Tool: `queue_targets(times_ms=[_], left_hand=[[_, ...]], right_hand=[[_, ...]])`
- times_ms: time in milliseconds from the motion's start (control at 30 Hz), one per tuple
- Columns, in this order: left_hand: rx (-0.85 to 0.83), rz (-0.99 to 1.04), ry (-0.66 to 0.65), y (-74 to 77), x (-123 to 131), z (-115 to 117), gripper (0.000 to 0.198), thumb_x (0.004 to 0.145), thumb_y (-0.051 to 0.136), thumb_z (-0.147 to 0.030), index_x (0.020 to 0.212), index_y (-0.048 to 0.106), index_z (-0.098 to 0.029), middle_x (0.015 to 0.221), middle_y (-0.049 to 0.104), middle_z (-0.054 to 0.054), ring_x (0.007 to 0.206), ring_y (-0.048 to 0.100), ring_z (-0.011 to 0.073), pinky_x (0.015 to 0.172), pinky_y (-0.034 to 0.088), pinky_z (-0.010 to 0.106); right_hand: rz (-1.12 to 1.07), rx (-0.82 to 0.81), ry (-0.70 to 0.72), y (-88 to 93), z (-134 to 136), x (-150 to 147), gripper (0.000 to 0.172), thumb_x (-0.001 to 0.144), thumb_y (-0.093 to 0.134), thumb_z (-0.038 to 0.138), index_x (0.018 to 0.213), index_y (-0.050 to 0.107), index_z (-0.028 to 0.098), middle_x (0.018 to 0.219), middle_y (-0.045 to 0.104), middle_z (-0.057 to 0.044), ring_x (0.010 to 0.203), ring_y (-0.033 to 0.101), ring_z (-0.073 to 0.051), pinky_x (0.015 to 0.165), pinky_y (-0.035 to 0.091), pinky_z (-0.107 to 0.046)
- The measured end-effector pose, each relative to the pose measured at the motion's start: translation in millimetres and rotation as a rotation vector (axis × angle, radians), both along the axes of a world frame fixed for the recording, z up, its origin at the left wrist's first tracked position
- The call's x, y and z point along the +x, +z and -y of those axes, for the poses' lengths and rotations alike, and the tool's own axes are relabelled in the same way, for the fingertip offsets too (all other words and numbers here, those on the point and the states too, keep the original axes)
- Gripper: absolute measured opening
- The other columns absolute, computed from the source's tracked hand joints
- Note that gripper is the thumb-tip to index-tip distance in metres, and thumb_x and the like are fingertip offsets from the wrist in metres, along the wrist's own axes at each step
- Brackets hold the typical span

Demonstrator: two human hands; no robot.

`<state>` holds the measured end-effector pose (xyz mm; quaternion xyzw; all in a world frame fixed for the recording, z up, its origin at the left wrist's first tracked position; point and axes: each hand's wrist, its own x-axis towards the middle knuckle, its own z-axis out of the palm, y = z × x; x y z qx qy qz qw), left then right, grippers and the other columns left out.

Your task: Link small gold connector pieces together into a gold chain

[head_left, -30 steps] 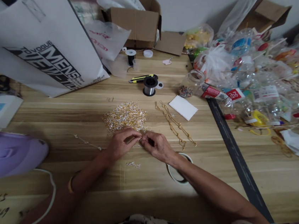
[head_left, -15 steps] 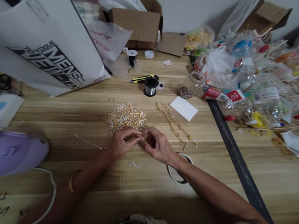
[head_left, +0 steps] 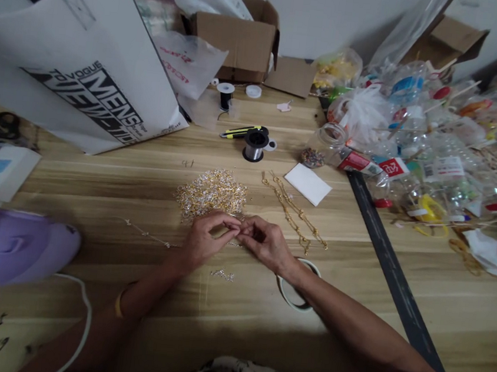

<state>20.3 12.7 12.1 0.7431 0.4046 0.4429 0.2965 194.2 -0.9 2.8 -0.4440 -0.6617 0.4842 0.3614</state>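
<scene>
My left hand (head_left: pixel 207 238) and my right hand (head_left: pixel 267 241) meet at the fingertips, each closed in a pinch. What sits between them is too small to make out. A thin silvery chain (head_left: pixel 148 234) with small beads lies to the left and runs behind my left hand; a short bit of chain shows just below the fingertips. Right behind the hands is a heap of gold and clear small pieces (head_left: pixel 212 194). Two gold chains (head_left: pixel 290 211) lie to the right of it. A few silvery pieces (head_left: pixel 222 275) rest on the table in front.
A roll of tape (head_left: pixel 296 303) lies under my right forearm. Farther back are a wire spool (head_left: pixel 255 145), a yellow-black cutter (head_left: pixel 239 132), a white pad (head_left: pixel 308 184) and a bead jar (head_left: pixel 326 141). Plastic bottles (head_left: pixel 446 165) crowd the right; a paper bag (head_left: pixel 109 71) and a purple appliance (head_left: pixel 29 246) stand left.
The camera view has shifted slightly. The fingertips of both hands have drawn closer together, and my right hand's fingers look flatter. Objects on the table keep their places.
</scene>
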Motion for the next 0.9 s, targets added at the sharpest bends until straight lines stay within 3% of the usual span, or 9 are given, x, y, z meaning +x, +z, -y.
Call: queue_targets(times_ms=[533,900], left_hand=[[-0.114,-0.063,0.003,-5.0,-1.9,-9.2,0.013,0.077,0.059,-0.007,0.083,0.066,-0.016,0.077,0.069,0.003,0.069,0.064,0.0141,0.065,0.052,0.025],[0.074,-0.582,-0.147,4.5,-2.0,-11.7,0.010,0.086,0.055,-0.016,0.081,0.064,-0.016,0.082,0.061,0.005,0.086,0.053,0.0202,0.078,0.045,0.035]], right_hand=[[0.085,0.119,-0.070,5.1,-1.4,3.1,0.014,0.087,0.053,0.026,0.078,0.058,0.016,0.072,0.057,-0.003,0.065,0.051,-0.013,0.061,0.040,-0.023],[0.071,0.024,-0.160,3.0,-3.5,4.0,0.018,0.087,0.052,0.031,0.079,0.056,0.016,0.068,0.054,0.000,0.061,0.047,-0.012,0.057,0.036,-0.022]])
